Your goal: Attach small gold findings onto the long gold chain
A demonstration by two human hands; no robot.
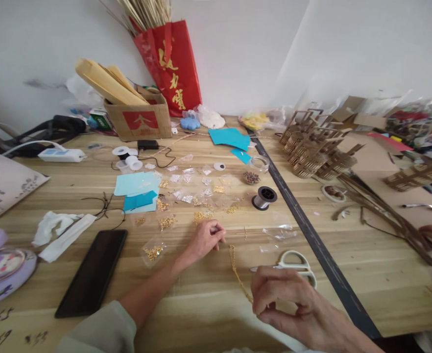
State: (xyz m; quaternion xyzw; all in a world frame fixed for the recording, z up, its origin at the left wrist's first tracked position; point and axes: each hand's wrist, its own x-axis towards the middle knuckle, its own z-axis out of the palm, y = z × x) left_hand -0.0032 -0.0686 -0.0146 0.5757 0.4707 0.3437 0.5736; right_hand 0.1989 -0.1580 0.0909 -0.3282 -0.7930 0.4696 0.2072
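Pinching a thin gold-coloured chain (240,281) by one end with the right hand (293,299), left of the white-handled scissors (297,261); curling the left hand (204,241) farther left of them, cannot tell whether gripping anything; probably light, limp, easily tangled chain, best held near an end link

Your wood-grain table (190,306), taking its far edge as 12, bears a cardboard box (142,122) at 11 o'clock, blue sheets (229,138) at 1, a wire spool (264,198) near 3, white-handled scissors (294,266) at 4 and a black smartphone (93,274) at 8; small bags of gold-coloured pieces (167,222) lie mid-dial.
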